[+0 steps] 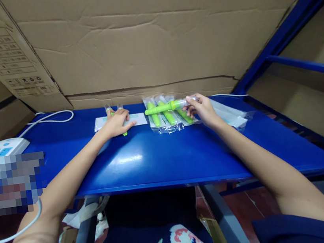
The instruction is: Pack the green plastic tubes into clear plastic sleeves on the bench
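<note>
At the far left, a white power strip with light-blue socket panels (pixel 20 145) sits on the glossy blue table (pixel 160 153), a looped white cable (pixel 60 119) running behind it.

Next comes the left hand (pixel 119 123), palm down and partly open, its thumb spread out to the right. It lies over a flat white packet with a pale green band (pixel 140 119) and some slim bright-green pieces (pixel 125 134), largely covered by the fingers; two clear, rounded tips (pixel 120 106) show beyond the knuckles. Whether the fingers grip anything underneath, I cannot tell.

Between the hands, a bright-green pen-shaped stick with a yellowish ring and a clear plastic end (pixel 160 109) points left, nearly level. Its green tip reaches toward the left hand but stays apart from it. Below it, three green sticks in clear plastic sleeves (pixel 167 116) lie side by side on the table, overlapped in view by the stick.

The right hand (pixel 205 110) pinches the stick's clear end between thumb and fingers, the remaining fingers curled below. Just beyond it to the right, a clear plastic packet with a whitish insert (pixel 231 117) lies on the table, partly hidden by the hand and wrist.
</note>
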`<state>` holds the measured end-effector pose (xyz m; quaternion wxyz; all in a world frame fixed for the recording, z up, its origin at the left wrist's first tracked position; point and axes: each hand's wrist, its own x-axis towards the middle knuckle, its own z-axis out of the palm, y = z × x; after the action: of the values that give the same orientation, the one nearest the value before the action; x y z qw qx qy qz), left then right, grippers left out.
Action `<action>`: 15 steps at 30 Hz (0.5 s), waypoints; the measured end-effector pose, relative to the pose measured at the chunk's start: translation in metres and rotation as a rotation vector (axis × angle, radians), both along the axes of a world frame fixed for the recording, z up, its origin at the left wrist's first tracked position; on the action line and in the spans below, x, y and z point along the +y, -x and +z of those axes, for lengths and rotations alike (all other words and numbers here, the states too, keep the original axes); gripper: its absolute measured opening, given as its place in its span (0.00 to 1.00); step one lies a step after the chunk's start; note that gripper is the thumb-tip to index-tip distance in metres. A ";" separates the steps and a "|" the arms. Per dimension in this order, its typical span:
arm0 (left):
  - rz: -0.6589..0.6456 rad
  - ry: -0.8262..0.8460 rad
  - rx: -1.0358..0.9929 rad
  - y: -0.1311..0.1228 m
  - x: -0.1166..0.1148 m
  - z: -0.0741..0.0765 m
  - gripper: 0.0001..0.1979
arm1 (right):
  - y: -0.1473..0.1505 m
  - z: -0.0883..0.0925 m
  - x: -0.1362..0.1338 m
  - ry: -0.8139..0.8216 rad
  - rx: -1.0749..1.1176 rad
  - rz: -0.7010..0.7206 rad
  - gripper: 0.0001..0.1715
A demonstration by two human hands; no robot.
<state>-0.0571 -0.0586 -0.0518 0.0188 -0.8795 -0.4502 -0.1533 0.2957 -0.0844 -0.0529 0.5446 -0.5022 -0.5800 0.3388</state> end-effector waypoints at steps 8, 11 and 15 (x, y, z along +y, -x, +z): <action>0.087 0.086 0.008 -0.032 0.009 0.003 0.28 | -0.002 0.001 0.000 -0.027 -0.007 0.013 0.36; 0.091 0.149 -0.066 -0.033 0.016 0.001 0.32 | -0.003 0.002 0.000 -0.037 -0.008 0.008 0.36; 0.128 0.205 -0.205 -0.031 0.018 -0.001 0.25 | -0.002 0.004 -0.001 -0.053 0.004 0.009 0.36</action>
<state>-0.0258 -0.0410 -0.0523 -0.1074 -0.8259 -0.5184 -0.1941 0.2978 -0.0853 -0.0490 0.5573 -0.4842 -0.5900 0.3268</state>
